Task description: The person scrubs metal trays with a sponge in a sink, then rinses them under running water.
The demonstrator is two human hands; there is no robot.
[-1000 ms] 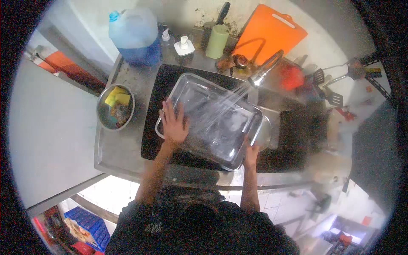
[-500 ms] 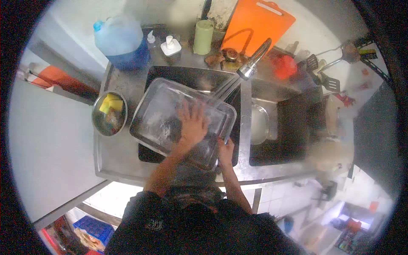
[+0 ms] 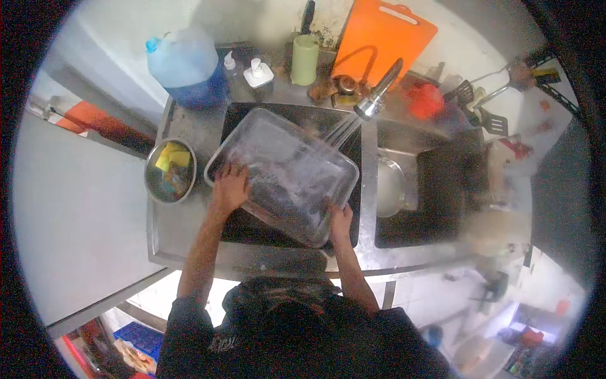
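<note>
A shallow rectangular tray (image 3: 293, 180), greyish with a raised rim, lies tilted over the left sink basin (image 3: 243, 221). Water streams onto its far right part from the faucet (image 3: 372, 103). My left hand (image 3: 231, 187) rests at the tray's left end, fingers laid out over the inner surface near the rim. At the near right corner, my right hand (image 3: 341, 222) grips the rim, with part of its fingers hidden by the tray. Wet, whitish streaks show on the tray's surface.
Left of the basin stands a metal bowl (image 3: 170, 172) with yellow sponges. Behind are a blue jug (image 3: 189, 69), a pump bottle (image 3: 257, 74), a green container (image 3: 305, 60) and an orange cutting board (image 3: 384, 41). The right basin (image 3: 435, 202) holds a round white dish (image 3: 389, 186).
My left hand has slid from the tray's middle to its left end. My right hand still holds the near right corner. The tray's tilt has shifted slightly.
</note>
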